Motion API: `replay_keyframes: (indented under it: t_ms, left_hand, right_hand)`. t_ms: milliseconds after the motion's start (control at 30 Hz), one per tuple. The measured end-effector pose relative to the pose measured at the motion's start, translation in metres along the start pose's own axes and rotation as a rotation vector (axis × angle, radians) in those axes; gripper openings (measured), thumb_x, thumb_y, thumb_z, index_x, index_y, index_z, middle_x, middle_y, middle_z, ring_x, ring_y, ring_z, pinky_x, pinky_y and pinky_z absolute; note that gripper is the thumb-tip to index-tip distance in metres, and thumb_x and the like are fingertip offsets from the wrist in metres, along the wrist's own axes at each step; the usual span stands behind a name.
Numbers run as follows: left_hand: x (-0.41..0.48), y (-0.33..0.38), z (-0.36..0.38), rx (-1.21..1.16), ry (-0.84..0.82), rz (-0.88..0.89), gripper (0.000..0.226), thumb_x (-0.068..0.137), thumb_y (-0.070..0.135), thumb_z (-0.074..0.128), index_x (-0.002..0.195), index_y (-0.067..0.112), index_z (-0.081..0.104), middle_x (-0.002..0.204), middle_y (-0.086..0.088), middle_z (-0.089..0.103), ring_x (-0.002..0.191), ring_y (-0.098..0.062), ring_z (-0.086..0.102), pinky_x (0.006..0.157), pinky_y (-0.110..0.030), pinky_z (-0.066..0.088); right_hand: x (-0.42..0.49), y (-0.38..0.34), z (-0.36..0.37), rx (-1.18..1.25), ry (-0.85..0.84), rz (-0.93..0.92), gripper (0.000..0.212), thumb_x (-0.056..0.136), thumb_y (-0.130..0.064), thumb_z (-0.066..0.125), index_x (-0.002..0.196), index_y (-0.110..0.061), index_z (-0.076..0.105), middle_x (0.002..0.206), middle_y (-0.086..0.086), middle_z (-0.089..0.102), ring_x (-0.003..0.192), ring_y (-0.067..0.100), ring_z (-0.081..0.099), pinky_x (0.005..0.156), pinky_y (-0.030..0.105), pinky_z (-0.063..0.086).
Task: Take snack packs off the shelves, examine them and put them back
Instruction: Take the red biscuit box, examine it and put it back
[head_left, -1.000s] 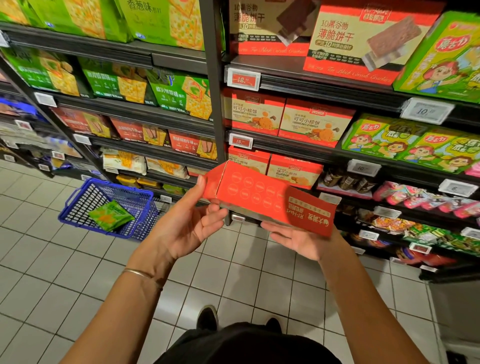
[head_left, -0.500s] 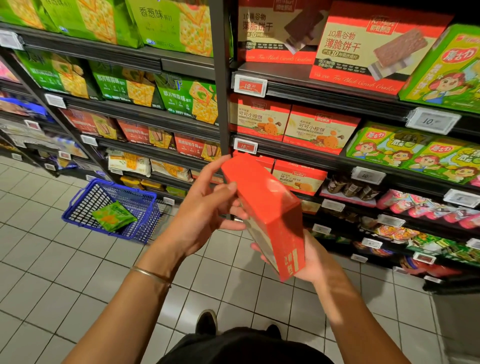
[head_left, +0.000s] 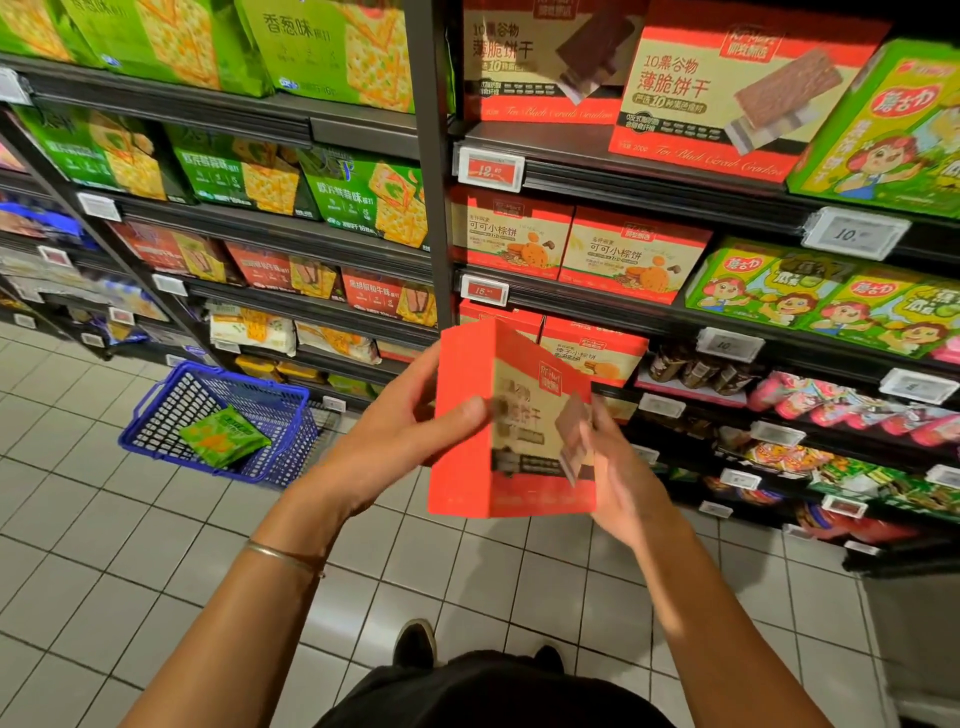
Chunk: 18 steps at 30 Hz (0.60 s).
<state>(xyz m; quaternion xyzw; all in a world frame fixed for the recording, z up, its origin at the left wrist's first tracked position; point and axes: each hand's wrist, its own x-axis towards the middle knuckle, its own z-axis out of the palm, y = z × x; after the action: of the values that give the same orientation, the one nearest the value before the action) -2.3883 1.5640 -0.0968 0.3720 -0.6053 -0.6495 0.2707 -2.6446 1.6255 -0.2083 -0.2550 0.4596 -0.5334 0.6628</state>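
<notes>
The box (head_left: 519, 441) stands upright in the air in front of the shelves (head_left: 597, 306), between both hands. The left hand (head_left: 395, 447) grips its left side, thumb on the front, fingers hidden behind. The right hand (head_left: 623, 483) lies against the right edge with its fingers seemingly straight, though it is blurred. The print on the box front is smeared and unreadable.

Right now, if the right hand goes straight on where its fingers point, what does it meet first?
Probably the red box, whose right edge the right hand seems to touch; blur hides the contact. The left hand grips its other side.
</notes>
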Motion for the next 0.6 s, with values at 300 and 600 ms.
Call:
replay_keyframes:
  t_ms: [300, 600]
  left_hand:
    - [0.0, -0.018, 0.004, 0.41, 0.039, 0.268, 0.077, 0.078, 0.001, 0.088, 0.143, 0.026, 0.057, 0.138, 0.006, 0.06, 0.133, -0.016, 0.057, 0.109, -0.03, 0.049]
    - [0.0, -0.023, 0.002, 0.301, 0.087, 0.281, 0.082, 0.084, 0.001, 0.083, 0.152, 0.028, 0.045, 0.144, 0.006, 0.057, 0.134, -0.014, 0.055, 0.099, -0.017, 0.049]
  right_hand:
    - [0.006, -0.014, 0.0, 0.032, 0.086, -0.28, 0.059, 0.08, 0.015, 0.061, 0.117, -0.03, 0.072, 0.113, 0.001, 0.074, 0.108, 0.015, 0.071, 0.084, 0.024, 0.058]
    - [0.006, -0.025, -0.006, 0.016, 0.051, -0.316, 0.069, 0.062, 0.013, 0.063, 0.116, -0.028, 0.071, 0.11, 0.004, 0.074, 0.106, 0.019, 0.072, 0.081, 0.027, 0.06]
